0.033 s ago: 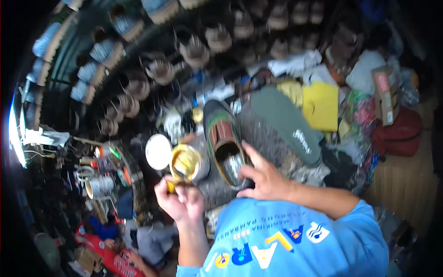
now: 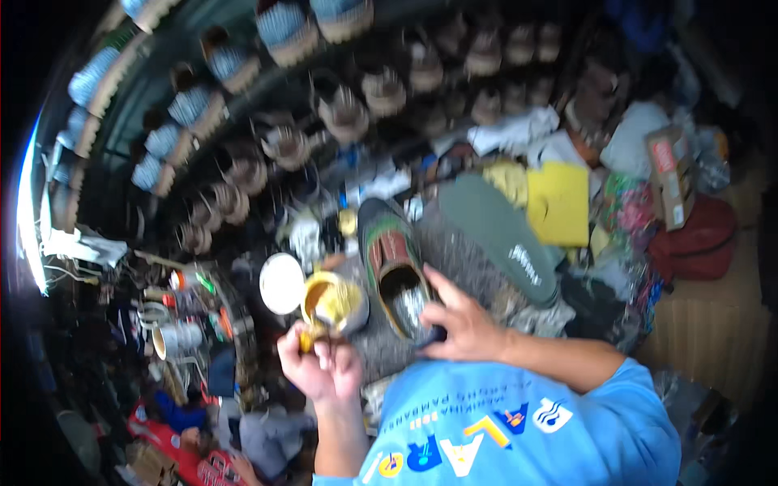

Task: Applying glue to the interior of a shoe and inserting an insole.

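Note:
My left hand is closed around a small tool with a yellow-smeared end, whose kind I cannot make out. It is beside the near rim of a white tub holding thick yellow paste. A round white lid is just left of the tub. My right hand grips the heel end of a slip-on shoe, its fingers at the collar. The shoe is dark at the toe, with green and reddish-brown parts and a silvery-white patch inside. It points away from me.
A dark green sole-shaped sheet and a yellow sheet lie right of the shoe. Racks of shoes fill the back. At the right are a cardboard box and red bag. A person in red is at lower left.
The whole view has shifted slightly, so the bench things appear a little lower. Both hands keep their holds, on the yellow-smeared tool and on the shoe.

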Demonstrator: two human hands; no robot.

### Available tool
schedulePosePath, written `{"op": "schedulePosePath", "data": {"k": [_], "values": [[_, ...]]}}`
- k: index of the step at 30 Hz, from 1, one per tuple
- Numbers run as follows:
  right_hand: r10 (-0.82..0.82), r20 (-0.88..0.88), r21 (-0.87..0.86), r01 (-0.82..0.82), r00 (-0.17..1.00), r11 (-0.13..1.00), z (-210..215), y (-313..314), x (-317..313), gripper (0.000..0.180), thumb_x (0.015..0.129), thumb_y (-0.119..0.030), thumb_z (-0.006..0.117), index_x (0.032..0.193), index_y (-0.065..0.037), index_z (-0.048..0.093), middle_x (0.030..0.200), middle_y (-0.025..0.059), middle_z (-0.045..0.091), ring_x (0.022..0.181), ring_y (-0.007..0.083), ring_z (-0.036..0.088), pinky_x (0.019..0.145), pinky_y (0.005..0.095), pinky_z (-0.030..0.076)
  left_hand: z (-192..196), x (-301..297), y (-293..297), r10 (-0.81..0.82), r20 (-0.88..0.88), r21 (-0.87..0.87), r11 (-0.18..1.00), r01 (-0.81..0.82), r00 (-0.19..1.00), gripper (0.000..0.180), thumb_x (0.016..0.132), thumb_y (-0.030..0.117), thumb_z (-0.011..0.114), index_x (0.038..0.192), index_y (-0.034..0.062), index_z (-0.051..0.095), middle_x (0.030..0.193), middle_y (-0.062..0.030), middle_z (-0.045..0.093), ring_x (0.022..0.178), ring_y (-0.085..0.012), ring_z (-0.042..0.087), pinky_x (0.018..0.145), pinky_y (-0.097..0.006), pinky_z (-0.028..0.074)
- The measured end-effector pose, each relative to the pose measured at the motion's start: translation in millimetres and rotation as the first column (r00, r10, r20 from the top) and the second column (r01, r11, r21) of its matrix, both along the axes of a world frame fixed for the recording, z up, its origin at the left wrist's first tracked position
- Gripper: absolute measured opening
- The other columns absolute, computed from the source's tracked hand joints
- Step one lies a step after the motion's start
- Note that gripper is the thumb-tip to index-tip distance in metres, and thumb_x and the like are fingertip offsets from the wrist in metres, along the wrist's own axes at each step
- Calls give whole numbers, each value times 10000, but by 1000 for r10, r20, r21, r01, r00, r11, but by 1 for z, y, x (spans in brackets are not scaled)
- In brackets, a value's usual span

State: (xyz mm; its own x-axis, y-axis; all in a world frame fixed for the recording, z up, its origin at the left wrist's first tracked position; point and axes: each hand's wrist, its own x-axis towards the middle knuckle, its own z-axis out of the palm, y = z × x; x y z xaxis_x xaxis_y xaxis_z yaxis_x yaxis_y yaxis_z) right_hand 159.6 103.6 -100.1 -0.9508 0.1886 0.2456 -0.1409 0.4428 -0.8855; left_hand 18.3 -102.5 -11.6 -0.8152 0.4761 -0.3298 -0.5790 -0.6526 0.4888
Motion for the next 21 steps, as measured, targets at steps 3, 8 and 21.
{"op": "schedulePosePath", "data": {"k": [3, 8, 21], "values": [[-23, 44, -206, 31, 999, 978, 22, 14, 2, 494, 678, -273, 948, 912, -100, 550, 1472, 356, 512, 1293, 457, 598, 975, 409, 518, 28, -7, -20, 86, -133, 127, 990, -69, 987, 262, 1000, 300, 550, 898, 68, 612, 652, -17, 531, 460, -85, 411, 349, -212, 295], [-188, -168, -348, 120, 968, 930, 89, 72, 23, 515, 657, -211, 983, 872, -115, 526, 1052, 75, 663, 916, 121, 584, 792, 290, 488, 48, -8, -52, 300, -462, 99, 952, -288, 835, 204, 1018, 289, 554, 941, 103, 523, 558, 15, 420, 418, -73, 343, 366, -233, 277], [-498, -404, 355, 634, 767, 687, 188, 338, -269, 537, 577, -260, 858, 999, -66, 588, 1006, 170, 646, 987, 384, 669, 832, 449, 540, 53, 3, -42, 344, -363, -64, 918, -391, 866, 217, 927, 246, 604, 967, 35, 632, 863, -108, 698, 439, -137, 421, 521, -323, 462]]}}
